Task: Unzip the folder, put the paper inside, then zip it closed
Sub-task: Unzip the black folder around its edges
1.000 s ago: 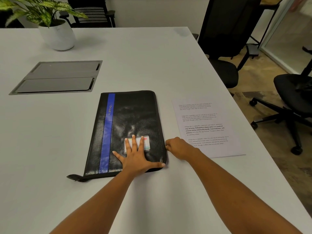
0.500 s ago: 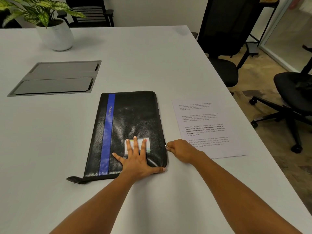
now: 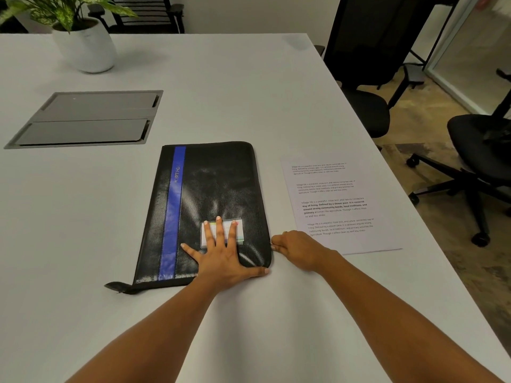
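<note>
I see the black leather zip folder with a blue stripe [image 3: 215, 183] lying flat on the white table [image 3: 221, 92], cover down. The printed white paper sheet [image 3: 331, 189] lies outside it, just beside its right edge. My left hand [image 3: 224, 258] presses flat on the cover, fingers spread across a clear card pocket [image 3: 240, 226]. My right hand [image 3: 298, 248], fingers curled, pinches the small metal zipper pull [image 3: 271, 242] at the folder's right edge.
</note>
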Motion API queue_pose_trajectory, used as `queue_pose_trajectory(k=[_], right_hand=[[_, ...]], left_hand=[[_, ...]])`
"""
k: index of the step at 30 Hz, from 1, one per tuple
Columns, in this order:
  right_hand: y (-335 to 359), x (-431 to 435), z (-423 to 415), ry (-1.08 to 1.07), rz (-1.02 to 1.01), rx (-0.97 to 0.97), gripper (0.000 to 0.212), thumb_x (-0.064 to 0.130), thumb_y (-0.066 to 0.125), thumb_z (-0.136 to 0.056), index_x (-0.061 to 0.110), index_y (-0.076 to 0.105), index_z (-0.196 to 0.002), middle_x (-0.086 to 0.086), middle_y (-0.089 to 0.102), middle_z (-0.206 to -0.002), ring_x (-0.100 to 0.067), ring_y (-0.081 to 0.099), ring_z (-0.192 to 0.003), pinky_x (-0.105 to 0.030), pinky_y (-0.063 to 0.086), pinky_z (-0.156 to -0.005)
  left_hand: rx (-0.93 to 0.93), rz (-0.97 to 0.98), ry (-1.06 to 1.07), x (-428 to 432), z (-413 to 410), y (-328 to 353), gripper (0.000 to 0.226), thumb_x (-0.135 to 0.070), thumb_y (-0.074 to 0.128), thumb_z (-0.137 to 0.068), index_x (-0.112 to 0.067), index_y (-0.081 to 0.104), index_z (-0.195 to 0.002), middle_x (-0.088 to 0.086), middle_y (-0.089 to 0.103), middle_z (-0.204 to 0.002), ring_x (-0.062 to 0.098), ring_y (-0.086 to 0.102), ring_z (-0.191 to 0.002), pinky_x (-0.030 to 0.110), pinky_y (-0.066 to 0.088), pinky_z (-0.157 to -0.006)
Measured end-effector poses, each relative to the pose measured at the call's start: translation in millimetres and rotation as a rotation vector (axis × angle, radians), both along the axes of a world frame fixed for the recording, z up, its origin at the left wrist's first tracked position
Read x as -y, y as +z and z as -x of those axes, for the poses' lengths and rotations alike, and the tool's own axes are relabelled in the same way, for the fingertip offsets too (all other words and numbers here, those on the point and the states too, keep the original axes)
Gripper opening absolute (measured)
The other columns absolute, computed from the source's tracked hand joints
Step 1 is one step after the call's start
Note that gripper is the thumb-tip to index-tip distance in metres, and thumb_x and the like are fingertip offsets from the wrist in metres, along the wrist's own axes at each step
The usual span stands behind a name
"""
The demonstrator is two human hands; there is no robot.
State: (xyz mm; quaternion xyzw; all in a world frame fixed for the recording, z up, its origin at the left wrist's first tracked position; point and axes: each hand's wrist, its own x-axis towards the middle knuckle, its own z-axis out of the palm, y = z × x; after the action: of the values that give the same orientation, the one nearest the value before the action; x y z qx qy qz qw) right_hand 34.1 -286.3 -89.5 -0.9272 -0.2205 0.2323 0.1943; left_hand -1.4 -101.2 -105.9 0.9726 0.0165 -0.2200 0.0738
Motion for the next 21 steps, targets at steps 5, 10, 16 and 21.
queue_pose_trajectory(k=[5,10,16,21], right_hand=[[-2.1,-0.3,-0.4,-0.015,-0.002,0.013,0.031,0.023,0.039,-0.098,-0.003,0.055,-0.089,-0.027,0.062,-0.091,-0.03,0.048,-0.074,-0.027,0.028,-0.066],[-4.3,-0.3,4.5,-0.026,-0.011,0.069,0.027,0.023,0.038,-0.098,0.005,0.051,-0.083,-0.024,0.063,-0.092,-0.034,0.054,-0.081,-0.027,0.028,-0.067],[-2.7,-8.1,3.2,-0.066,0.078,0.045,0.028,0.024,0.035,-0.099,0.003,0.053,-0.099,-0.023,0.062,-0.107,-0.036,0.057,-0.099,-0.034,0.038,-0.075],[1.3,-12.4,2.3,-0.073,0.115,0.024,0.032,0.023,0.034,-0.099,0.001,0.055,-0.108,-0.023,0.061,-0.113,-0.036,0.056,-0.104,-0.037,0.043,-0.084]], left_hand=[[0.007,-0.005,-0.003,-0.5,0.9,1.3,0.131,-0.096,0.031,-0.047,-0.027,-0.027,-0.142,0.003,-0.038,-0.149,0.03,-0.034,-0.137,0.076,-0.01,-0.096],[0.03,-0.006,-0.04,-1.0,1.5,-0.5,0.144,-0.1,-0.005,-0.021,-0.026,-0.027,-0.142,0.005,-0.038,-0.149,0.032,-0.033,-0.137,0.077,-0.01,-0.095],[0.14,-0.037,-0.143,8.0,19.2,-2.7,0.135,-0.087,-0.032,-0.037,-0.012,-0.01,-0.148,0.004,-0.012,-0.158,0.023,-0.01,-0.146,0.071,0.001,-0.105],[0.126,-0.13,-0.241,9.1,18.5,3.2,0.13,-0.085,-0.022,-0.046,-0.007,-0.004,-0.148,0.012,-0.002,-0.158,0.028,0.0,-0.146,0.059,0.015,-0.112]])
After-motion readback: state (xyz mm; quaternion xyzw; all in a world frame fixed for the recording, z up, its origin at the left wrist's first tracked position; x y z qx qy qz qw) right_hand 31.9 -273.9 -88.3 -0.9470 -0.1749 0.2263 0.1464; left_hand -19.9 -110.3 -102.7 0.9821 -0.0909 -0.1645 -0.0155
